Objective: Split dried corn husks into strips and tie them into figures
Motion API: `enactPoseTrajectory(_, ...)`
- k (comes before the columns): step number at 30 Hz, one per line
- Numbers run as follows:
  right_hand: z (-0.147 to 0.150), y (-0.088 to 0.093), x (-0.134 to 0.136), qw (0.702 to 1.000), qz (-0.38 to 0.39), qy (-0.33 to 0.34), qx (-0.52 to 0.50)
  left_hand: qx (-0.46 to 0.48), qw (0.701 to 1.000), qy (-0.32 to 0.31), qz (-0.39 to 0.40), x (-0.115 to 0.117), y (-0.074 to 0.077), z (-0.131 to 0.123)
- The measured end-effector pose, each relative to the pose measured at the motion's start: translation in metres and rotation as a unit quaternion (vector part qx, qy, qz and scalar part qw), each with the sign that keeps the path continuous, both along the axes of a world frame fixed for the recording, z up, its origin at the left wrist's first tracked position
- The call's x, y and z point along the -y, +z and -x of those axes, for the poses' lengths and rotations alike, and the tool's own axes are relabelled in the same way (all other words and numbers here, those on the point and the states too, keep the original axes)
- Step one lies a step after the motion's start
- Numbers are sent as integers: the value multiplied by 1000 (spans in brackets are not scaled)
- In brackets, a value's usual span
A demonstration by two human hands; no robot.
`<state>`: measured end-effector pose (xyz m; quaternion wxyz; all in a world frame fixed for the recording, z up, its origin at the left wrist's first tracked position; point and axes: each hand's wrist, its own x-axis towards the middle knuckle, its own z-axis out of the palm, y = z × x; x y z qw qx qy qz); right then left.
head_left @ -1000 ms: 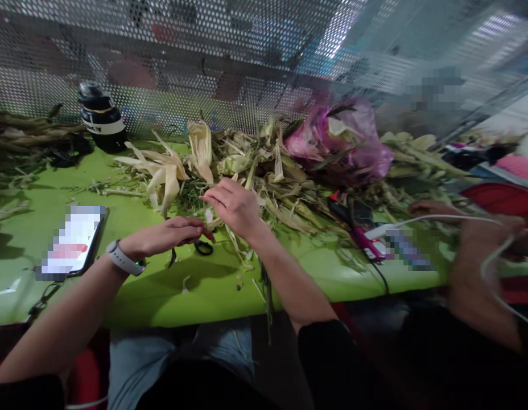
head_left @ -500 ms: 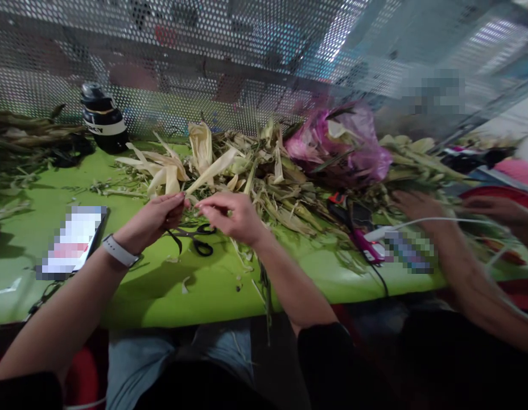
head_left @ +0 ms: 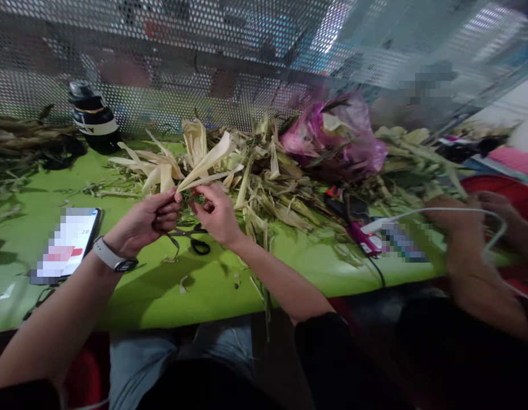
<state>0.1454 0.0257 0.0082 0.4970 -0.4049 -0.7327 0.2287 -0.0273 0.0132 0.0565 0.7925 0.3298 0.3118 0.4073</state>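
My left hand (head_left: 147, 219) pinches the gathered narrow end of some pale corn husk strips (head_left: 213, 155), which fan out up and to the right. Close beside it, my right hand (head_left: 219, 215) is half curled just under the lower strip, thumb and forefinger apart; whether it touches the husk I cannot tell. Black-handled scissors (head_left: 199, 246) lie on the green tabletop (head_left: 161, 302) below and between the hands. Behind the hands spreads a heap of dry husks (head_left: 285, 199), with loose pale husks (head_left: 165, 173) at its left end.
To the left lie a lit phone (head_left: 70, 242) and a dark bottle (head_left: 97, 128). A pink plastic bag (head_left: 358, 139) sits behind the heap. Rightward are a magenta device (head_left: 364, 239) with a white cable, another phone (head_left: 404, 245), and a co-worker's hands (head_left: 449, 213). Perforated metal stands behind.
The husk strips in my left hand now spread wider and stand higher. My right hand has shifted slightly left, its thumb and forefinger now apart. The co-worker's near hand moved right.
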Motion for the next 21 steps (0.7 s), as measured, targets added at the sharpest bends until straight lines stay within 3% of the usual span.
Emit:
enactPoseTrajectory(4,2,-4,-4,998,25,19,-45,10,1000,-16,21,4,3,-4)
enactPoseTrajectory(10,3,0,-9,948,222,204,-99,-1,999,-41,12,4,-1,-3)
enactPoseTrajectory(18,1,7,-4,912,313,217,-150,-32,998,-47,-9,-1,-3,2)
enactPoseTrajectory(21,2,6,-4,902,314,230,-185,-34,998,-58,3,0,-2,2)
